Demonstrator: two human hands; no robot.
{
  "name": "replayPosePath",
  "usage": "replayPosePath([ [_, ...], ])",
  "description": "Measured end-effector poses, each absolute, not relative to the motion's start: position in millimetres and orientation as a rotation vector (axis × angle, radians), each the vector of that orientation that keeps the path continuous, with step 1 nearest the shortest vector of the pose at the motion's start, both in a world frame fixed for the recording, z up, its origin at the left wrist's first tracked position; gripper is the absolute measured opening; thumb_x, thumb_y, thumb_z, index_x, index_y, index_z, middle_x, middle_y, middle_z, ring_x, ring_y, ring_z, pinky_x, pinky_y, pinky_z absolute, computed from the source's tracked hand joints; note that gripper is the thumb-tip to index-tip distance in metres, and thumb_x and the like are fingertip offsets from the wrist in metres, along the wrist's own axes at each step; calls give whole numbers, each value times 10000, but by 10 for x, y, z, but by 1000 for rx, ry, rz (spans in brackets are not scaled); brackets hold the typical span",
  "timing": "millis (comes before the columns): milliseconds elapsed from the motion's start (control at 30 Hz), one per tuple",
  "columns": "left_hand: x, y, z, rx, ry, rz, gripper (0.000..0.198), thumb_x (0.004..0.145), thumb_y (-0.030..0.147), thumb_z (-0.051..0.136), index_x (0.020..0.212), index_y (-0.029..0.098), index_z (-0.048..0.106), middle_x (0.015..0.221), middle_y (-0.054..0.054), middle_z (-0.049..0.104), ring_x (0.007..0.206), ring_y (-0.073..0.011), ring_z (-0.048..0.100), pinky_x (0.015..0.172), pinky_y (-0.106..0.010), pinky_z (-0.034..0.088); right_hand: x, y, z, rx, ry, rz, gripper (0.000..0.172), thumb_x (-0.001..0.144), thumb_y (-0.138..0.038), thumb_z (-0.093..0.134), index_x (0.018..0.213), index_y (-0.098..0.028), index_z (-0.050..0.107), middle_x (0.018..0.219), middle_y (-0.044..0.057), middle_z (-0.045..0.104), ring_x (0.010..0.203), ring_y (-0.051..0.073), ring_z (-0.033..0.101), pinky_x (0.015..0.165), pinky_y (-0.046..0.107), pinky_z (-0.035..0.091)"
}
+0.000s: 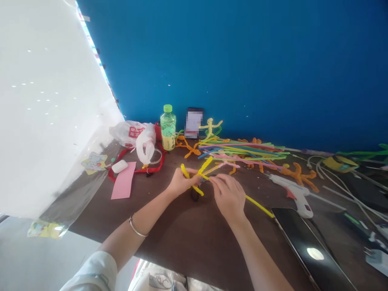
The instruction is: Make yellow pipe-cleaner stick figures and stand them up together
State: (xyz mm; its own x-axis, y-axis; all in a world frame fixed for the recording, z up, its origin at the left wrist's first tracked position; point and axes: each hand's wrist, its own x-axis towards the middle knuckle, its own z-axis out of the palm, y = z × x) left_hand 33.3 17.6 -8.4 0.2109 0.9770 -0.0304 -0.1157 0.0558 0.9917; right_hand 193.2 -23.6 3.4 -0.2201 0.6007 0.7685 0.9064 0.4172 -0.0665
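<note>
Head view: your left hand clenches the yellow pipe-cleaner figure; your right hand pinches its long stem, which runs down-right, away from the left.

Head-worn view looks down over the table, apparently tilted.
</note>
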Motion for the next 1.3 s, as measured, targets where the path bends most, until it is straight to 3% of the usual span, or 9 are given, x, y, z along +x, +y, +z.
replayPosePath([
  [167, 308, 148, -12, 1282, 956, 969, 256, 617, 280, 667, 780, 83, 674, 479, -7, 579, 426, -80, 511, 451, -200, 450, 1991, -235, 72, -1233, -1942, -573, 123, 775, -144, 563, 833, -211, 648, 767, 27, 649, 694, 141, 544, 623, 271, 342],
  [300, 250, 150, 65, 1348, 865, 802, 242, 618, 287, 662, 755, 89, 677, 475, 0, 552, 434, -72, 492, 439, -188, 408, 2035, -225, 158, -1208, -1928, -412, 102, 772, -189, 581, 787, -230, 673, 715, 16, 659, 661, 143, 538, 611, 287, 333],
  [400, 193, 159, 117, 1332, 733, 643, 226, 628, 289, 658, 738, 93, 677, 460, 5, 529, 426, -62, 467, 435, -188, 367, 2089, -222, 265, -1239, -1894, 21, 103, 760, -269, 593, 722, -233, 682, 705, 17, 659, 677, 159, 557, 649, 301, 380],
  [567, 155, 142, 151, 1168, 553, 393, 203, 585, 267, 707, 670, 90, 658, 488, -23, 562, 404, -56, 431, 413, -210, 315, 2213, -224, 395, -1310, -1775, 1180, 201, 682, -376, 645, 771, -202, 693, 812, 49, 678, 739, 201, 613, 643, 290, 458],
  [633, 170, 122, 140, 1134, 506, 377, 195, 573, 248, 721, 661, 86, 657, 423, -4, 520, 386, -55, 420, 411, -213, 302, 2215, -211, 369, -1305, -1683, 1374, 231, 636, -384, 680, 746, -182, 693, 780, 53, 681, 722, 205, 615, 636, 286, 457],
  [733, 215, 106, 96, 1065, 500, 517, 170, 571, 224, 726, 638, 87, 650, 387, 16, 484, 375, -51, 424, 417, -207, 299, 2114, -182, 247, -1275, -1527, 1305, 237, 616, -387, 687, 678, -158, 680, 720, 46, 673, 679, 185, 601, 627, 279, 447],
  [900, 291, 165, -4, 923, 698, 941, 202, 564, 264, 730, 618, 91, 643, 472, 1, 544, 427, -51, 471, 457, -201, 361, 1848, -169, 33, -1367, -1353, 1013, 265, 680, -400, 621, 756, -152, 675, 749, 50, 673, 695, 187, 602, 632, 288, 460],
  [1067, 322, 204, -50, 930, 859, 1096, 266, 564, 309, 728, 700, 88, 672, 604, -52, 633, 559, -110, 575, 602, -262, 476, 1767, -206, -46, -1346, -1615, 652, 233, 758, -354, 545, 816, -168, 672, 744, 57, 648, 688, 176, 599, 622, 268, 466],
  [1300, 359, 170, -124, 1141, 1002, 1254, 237, 583, 290, 706, 742, 115, 684, 763, -73, 679, 722, -172, 621, 672, -273, 506, 1757, -252, -81, -1305, -1951, 59, 200, 823, -227, 459, 876, -189, 648, 678, 26, 609, 614, 128, 572, 559, 222, 411],
])
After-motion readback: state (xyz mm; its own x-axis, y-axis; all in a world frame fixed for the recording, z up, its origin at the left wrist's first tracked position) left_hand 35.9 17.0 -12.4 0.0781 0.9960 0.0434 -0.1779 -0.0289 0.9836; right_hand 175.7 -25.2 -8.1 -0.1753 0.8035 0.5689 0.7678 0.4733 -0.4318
